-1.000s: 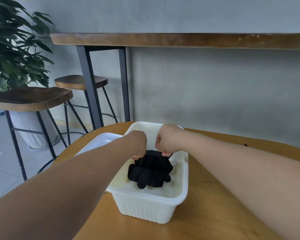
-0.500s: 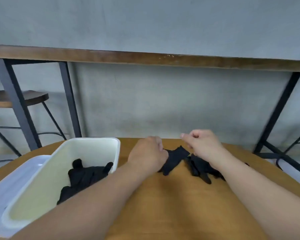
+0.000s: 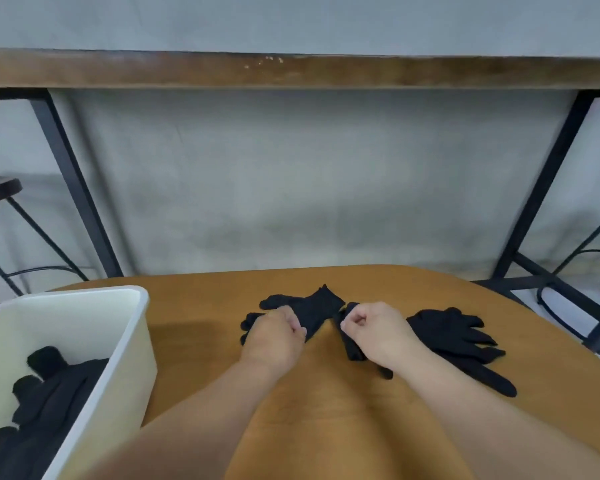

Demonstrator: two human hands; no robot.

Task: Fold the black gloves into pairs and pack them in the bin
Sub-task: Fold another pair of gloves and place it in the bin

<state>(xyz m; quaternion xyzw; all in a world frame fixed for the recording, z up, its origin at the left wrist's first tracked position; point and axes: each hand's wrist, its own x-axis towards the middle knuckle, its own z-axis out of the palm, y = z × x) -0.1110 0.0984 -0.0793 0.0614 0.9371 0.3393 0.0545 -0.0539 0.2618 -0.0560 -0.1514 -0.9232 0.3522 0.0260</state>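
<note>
Near the far edge of the round wooden table (image 3: 326, 393), toward its middle, the person's two hands work at loose black gloves. The left hand (image 3: 274, 336) is curled shut over one glove (image 3: 309, 308), whose fingers splay out to the left and whose cuff points away from the person. The right hand (image 3: 371, 332) is pinched closed on a dark strip of fabric beside it, though I cannot tell whether that strip belongs to the same glove or to the heap of gloves (image 3: 458, 341) lying just to its right. The white bin (image 3: 132, 348) stands at the table's left edge with folded gloves (image 3: 45, 393) already inside. As I judge it, the risk is a mismatch: with everything black and overlapping, the right hand could drag a second glove out of the heap, or pair pieces that do not lie flat, so the fold springs open once packed. A tug could also sweep the heap toward the right edge and off the table. Compared with half a second ago, the right hand, then open with fingers raised, has come down and closed on fabric; the left-hand glove is spread wider, and the view has swung right, leaving less of the bin visible.
</note>
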